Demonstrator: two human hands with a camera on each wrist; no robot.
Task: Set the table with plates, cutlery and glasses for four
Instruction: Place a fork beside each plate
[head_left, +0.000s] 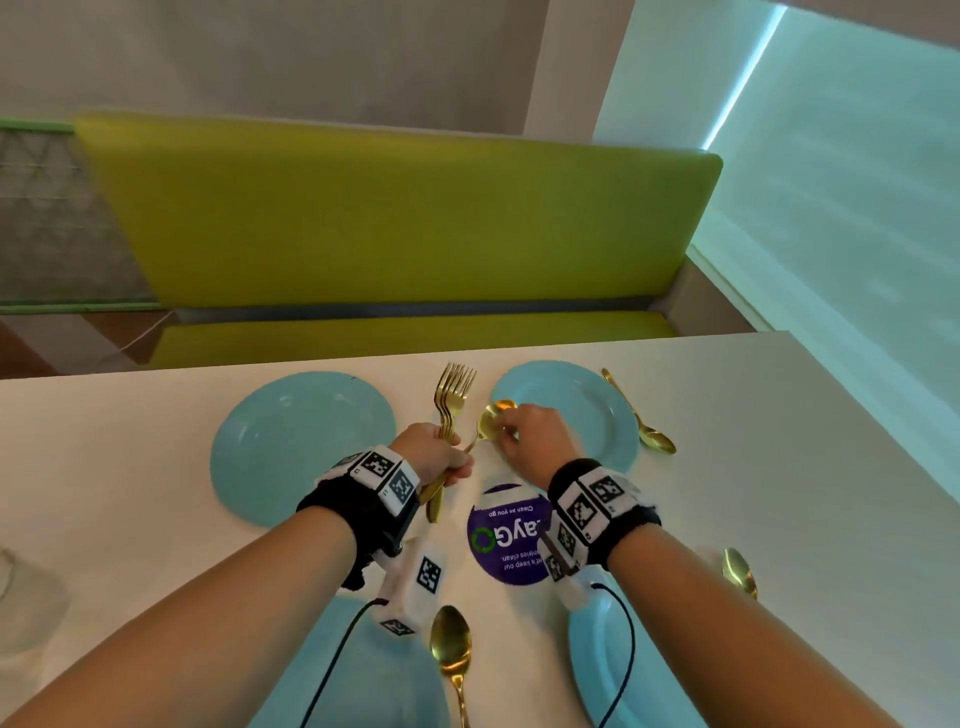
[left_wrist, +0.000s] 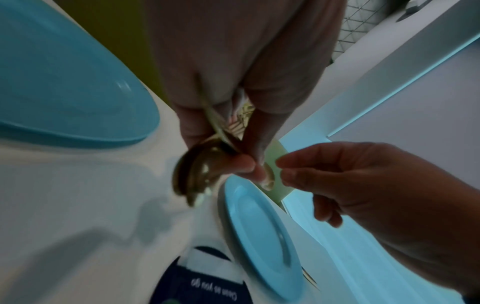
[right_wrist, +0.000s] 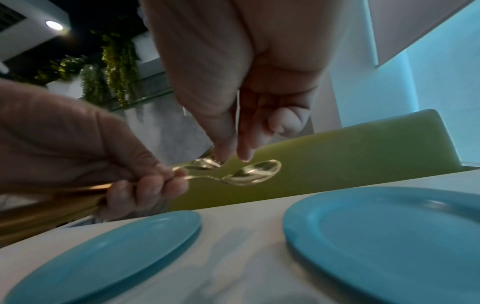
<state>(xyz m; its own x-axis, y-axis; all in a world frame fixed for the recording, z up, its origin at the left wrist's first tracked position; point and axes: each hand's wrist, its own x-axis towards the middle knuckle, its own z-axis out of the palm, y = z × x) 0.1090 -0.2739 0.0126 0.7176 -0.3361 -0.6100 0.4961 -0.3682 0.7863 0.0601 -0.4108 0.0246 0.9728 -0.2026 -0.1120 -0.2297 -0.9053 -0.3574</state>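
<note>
My left hand (head_left: 449, 462) grips a bundle of gold forks (head_left: 453, 395) and spoons by the handles, above the white table (head_left: 753, 441) between the two far blue plates (head_left: 291, 447) (head_left: 582, 410). One spoon bowl (right_wrist: 259, 172) sticks out to the right of the bundle. My right hand (right_wrist: 233, 154) hovers over that bowl, thumb and forefinger pointing down just above it and holding nothing. Two more blue plates (head_left: 363, 675) (head_left: 597, 654) lie at the near edge. Single gold spoons (head_left: 644, 421) (head_left: 452, 649) (head_left: 740, 569) lie beside three of the plates.
A round purple sticker (head_left: 511, 540) marks the table's middle. A clear glass (head_left: 26, 597) stands at the left edge. A green bench (head_left: 395, 218) runs along the far side, and a pale wall (head_left: 857, 208) closes off the right.
</note>
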